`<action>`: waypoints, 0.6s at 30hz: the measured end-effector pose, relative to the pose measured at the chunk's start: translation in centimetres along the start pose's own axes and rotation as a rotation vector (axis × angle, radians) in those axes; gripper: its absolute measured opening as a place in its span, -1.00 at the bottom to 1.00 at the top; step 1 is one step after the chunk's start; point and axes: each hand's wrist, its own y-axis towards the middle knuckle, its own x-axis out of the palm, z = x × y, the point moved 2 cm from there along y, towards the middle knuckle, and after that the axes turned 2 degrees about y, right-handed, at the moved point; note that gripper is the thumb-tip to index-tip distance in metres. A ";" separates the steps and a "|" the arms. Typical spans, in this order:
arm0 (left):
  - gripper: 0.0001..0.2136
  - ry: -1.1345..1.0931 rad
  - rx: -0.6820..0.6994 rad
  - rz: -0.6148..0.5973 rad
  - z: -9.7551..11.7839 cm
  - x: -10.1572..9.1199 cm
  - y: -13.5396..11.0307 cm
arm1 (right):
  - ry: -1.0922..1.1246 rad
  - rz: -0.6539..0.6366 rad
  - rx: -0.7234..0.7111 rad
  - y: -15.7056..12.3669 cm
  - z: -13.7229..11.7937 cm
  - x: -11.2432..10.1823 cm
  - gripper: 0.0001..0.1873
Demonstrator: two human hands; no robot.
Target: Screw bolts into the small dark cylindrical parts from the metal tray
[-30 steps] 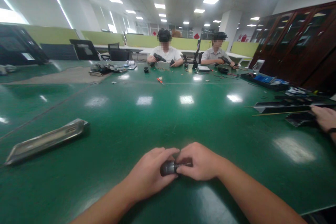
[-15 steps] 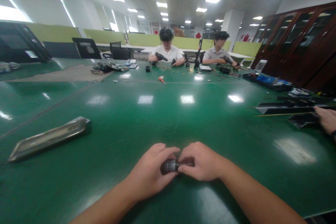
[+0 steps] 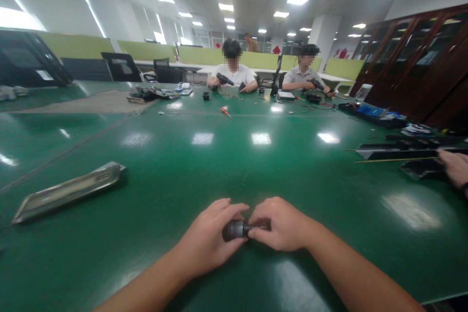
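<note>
My left hand (image 3: pixel 208 236) is curled around a dark grey cylinder that looks like a drill chuck (image 3: pixel 237 229). Its thumb and fingers close on it from both sides, and whatever lies behind it under the palm is hidden. From the chuck's right end a thin dark shaft, like a drill bit (image 3: pixel 263 227), points to the right. The thumb and fingers of my right hand (image 3: pixel 283 224) pinch this bit close to the chuck. Both hands are low over the green table (image 3: pixel 183 170), near its front edge.
A long metallic tray-like piece (image 3: pixel 69 192) lies to the left. At the right, another person's hand (image 3: pixel 454 165) touches dark metal strips (image 3: pixel 395 148). Across the table, two people hold power drills (image 3: pixel 224 79) among small parts. A red-handled screwdriver (image 3: pixel 225 111) lies before them.
Both hands keep the same grip and place, with only a very slight shift. In the background, a person behind the partition has moved a little.
</note>
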 end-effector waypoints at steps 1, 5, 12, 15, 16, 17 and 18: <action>-0.50 0.000 0.000 0.003 0.0 0.0 0.0 | -0.005 0.001 0.001 0.0 0.0 0.0 -0.85; -0.52 -0.004 0.007 0.011 0.0 0.0 0.2 | -0.014 -0.002 0.003 0.0 0.0 -0.1 -0.85; -0.49 -0.005 0.003 0.017 -0.1 -0.1 0.0 | -0.028 0.005 0.010 -0.1 0.0 -0.3 -0.86; -0.51 -0.005 0.018 0.022 -0.2 -0.1 0.0 | -0.038 0.006 0.009 -0.2 0.0 -0.4 -0.86; -0.52 -0.007 0.022 0.023 -0.2 -0.1 0.0 | -0.039 0.003 0.010 -0.2 0.1 -0.4 -0.86; -0.53 -0.008 0.024 0.022 -0.2 -0.2 0.1 | -0.041 0.002 0.012 -0.2 0.1 -0.4 -0.86; -0.53 -0.009 0.024 0.019 -0.2 -0.2 0.2 | -0.042 0.003 0.016 -0.2 0.1 -0.4 -0.86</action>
